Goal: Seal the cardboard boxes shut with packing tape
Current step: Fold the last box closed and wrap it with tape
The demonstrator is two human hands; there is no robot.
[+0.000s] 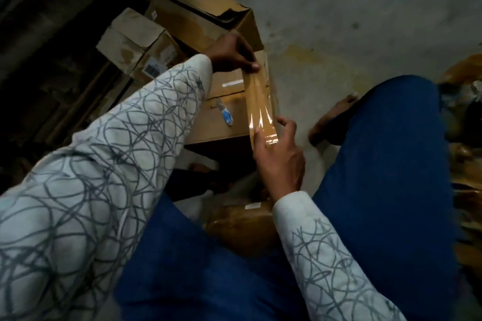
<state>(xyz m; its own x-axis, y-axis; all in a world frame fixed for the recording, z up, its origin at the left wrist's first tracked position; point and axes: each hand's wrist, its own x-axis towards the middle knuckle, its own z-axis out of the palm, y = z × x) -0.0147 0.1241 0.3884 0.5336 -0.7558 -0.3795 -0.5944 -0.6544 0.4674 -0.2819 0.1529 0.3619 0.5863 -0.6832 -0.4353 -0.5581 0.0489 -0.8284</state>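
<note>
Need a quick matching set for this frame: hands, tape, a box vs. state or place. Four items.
1 left hand
2 right hand
3 tape strip
4 small box

A holds tape's near end
B stretched between both hands
C carries barcode label
D pinches tape's far end

Pairs: 1-D, 2-A, 3-B, 4-C

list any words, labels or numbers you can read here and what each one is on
Nothing is legible; all marks are too blurred or small.
Barcode label on the small box at left: unreadable.
White label on the near box under the tape: unreadable.
Blue and white sticker on that box: unreadable.
Pale label on the brown package by the lap: unreadable.
</note>
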